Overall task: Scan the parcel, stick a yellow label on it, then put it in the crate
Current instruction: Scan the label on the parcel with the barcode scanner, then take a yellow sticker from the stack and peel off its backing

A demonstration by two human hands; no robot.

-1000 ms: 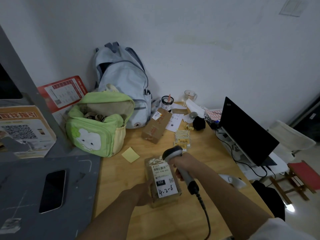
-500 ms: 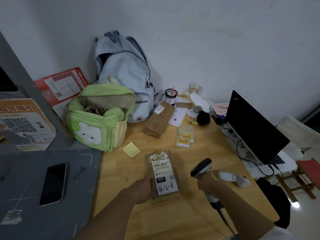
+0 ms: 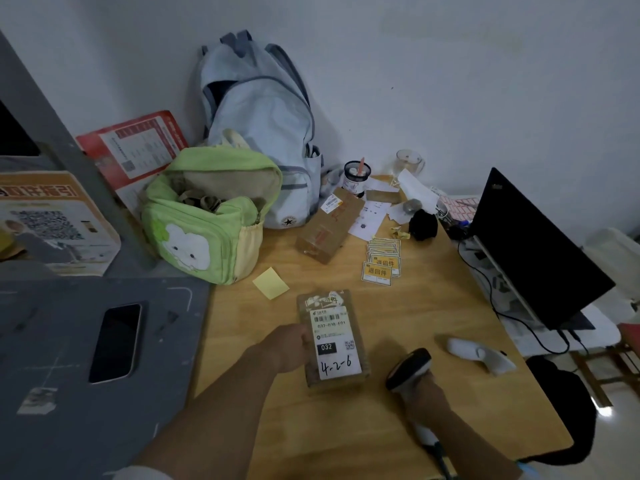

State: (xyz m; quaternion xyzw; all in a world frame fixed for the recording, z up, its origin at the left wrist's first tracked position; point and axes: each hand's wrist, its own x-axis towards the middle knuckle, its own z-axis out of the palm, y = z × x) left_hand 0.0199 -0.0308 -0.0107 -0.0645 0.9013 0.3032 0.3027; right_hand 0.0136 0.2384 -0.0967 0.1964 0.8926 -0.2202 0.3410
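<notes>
Scanner [image 3: 408, 368] had dropped back right of the parcel [image 3: 332, 344], right hand [image 3: 424, 393] wrapped round its grip. Parcel lay flat on table [image 3: 433, 306], left hand [image 3: 291, 348] clasping its left edge, fingers hidden. Yellow labels [image 3: 379, 268] lay beyond; scanner cable cut off.

Left hand [image 3: 289, 348] on parcel [image 3: 332, 341]
</notes>
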